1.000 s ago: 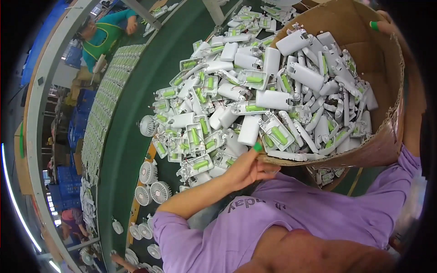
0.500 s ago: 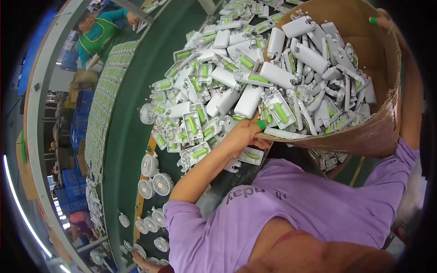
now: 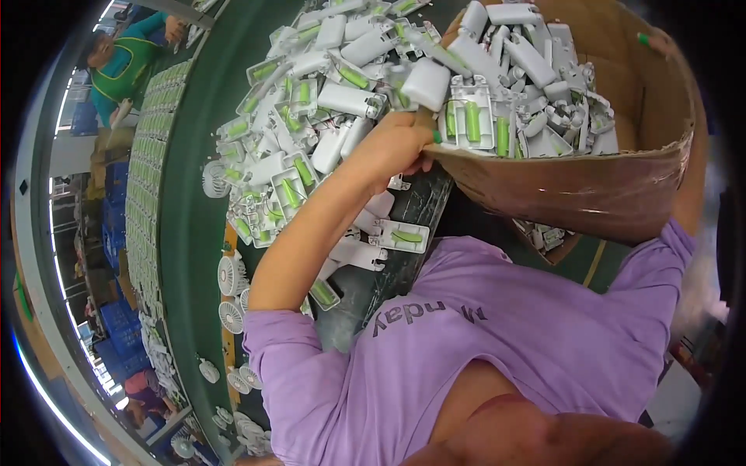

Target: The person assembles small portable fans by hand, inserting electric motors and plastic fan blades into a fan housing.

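Observation:
A brown cardboard box (image 3: 575,194) is tilted toward the worktable, its open mouth facing the pile. Inside it lie many white plastic housings (image 3: 530,60), some showing green cylindrical batteries (image 3: 472,122). My left hand (image 3: 396,147) is closed round the box's near left rim, a green cover on one fingertip. At the far right rim my right hand (image 3: 660,43) grips the cardboard; its fingers show only in part. A heap of the same housings (image 3: 291,190) spreads over the table beside the box mouth, and some touch the rim near my left hand.
Small white fans (image 3: 231,276) lie along the table's left side. Beyond runs a green conveyor (image 3: 190,233), with rows of housings (image 3: 159,132) on its far side. A co-worker in a green apron (image 3: 124,70) is at the far left. Another box (image 3: 556,245) holds parts below.
The box and my left hand have shifted up in the picture, and more of the box's outer wall shows. Both hands keep hold. The whole view has also shifted.

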A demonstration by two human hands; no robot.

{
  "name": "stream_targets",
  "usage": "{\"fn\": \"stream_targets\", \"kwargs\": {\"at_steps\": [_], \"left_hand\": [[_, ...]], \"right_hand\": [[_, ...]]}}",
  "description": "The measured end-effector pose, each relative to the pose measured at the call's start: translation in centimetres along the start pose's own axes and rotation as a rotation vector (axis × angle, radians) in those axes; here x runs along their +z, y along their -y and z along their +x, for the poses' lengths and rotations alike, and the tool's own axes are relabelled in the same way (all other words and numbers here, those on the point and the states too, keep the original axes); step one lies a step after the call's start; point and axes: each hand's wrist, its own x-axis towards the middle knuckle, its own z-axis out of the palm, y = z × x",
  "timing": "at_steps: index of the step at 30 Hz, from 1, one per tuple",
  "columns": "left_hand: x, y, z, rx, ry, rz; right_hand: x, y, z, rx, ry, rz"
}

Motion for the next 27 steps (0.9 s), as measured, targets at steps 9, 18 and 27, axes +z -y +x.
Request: {"fn": "stream_targets", "kwargs": {"at_steps": [9,18,27], "left_hand": [[5.9,-0.2,2.9,0.360,-0.176,0.547],[9.9,1.4,3.7,0.585,-0.194,0.603],[15.2,9.8,7.7,0.210,-0.134,0.438]], "right_hand": [[1.0,-9.1,-6.5,0.136,-0.145,0.468],[3.6,-11.3,-12.7,0.300,-0.153,0.581],[3.3,-21.2,-10.4,0.256,-0.117,0.156]]}}
